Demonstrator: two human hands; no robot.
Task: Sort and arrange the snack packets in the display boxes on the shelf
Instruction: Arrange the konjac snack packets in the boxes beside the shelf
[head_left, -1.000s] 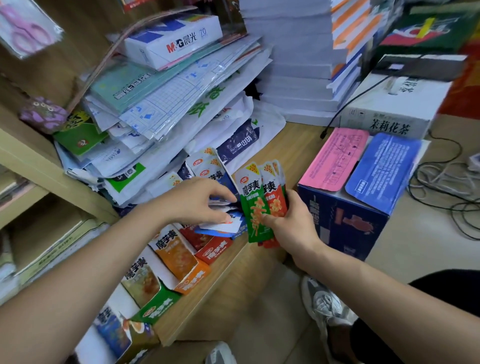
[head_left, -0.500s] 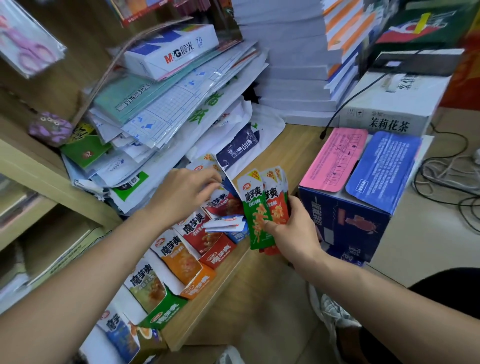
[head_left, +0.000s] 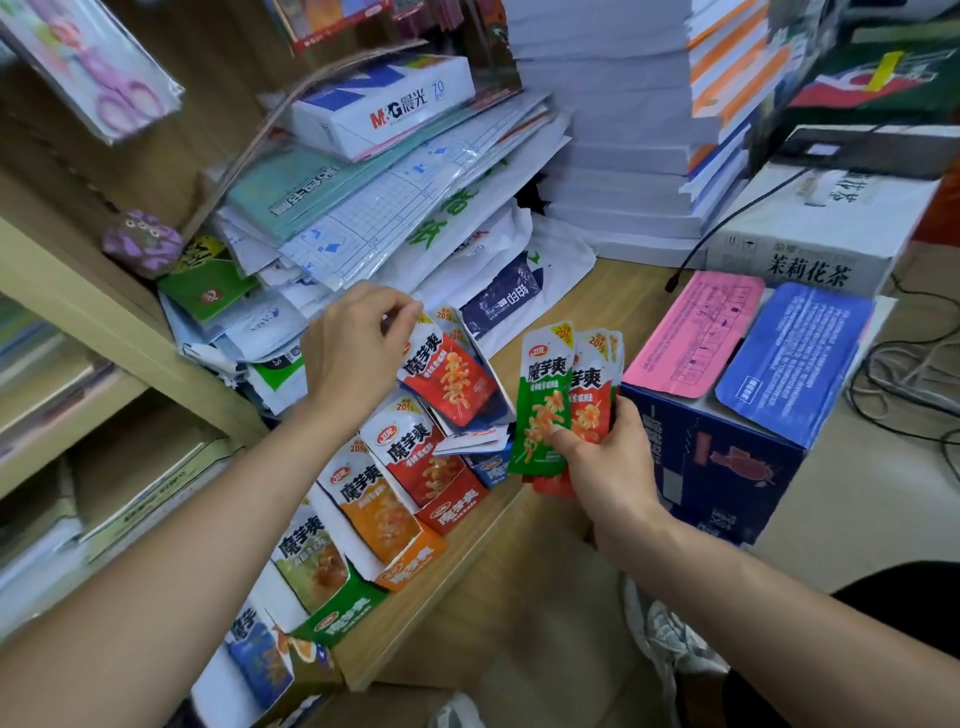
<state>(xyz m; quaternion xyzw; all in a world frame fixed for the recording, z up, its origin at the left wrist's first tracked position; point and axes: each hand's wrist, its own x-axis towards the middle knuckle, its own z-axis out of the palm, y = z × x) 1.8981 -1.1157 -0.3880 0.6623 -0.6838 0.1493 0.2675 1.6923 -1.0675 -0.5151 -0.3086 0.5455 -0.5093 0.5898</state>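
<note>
A row of small display boxes runs along the wooden shelf: a blue box, a red box, an orange box and a green box. My left hand pinches the top of a red snack packet above the far end of the row. My right hand grips a fan of packets, a green packet in front and red packets behind, just right of the boxes.
A slanting pile of paper packs and plastic-wrapped stationery leans right behind the boxes. Tall paper stacks stand at the back. A blue carton with pink and blue pads stands to the right; cables lie on the floor.
My left hand has lifted a red packet up out of the far boxes and risen toward the paper pile. My right hand keeps the same fan of packets, almost still.
</note>
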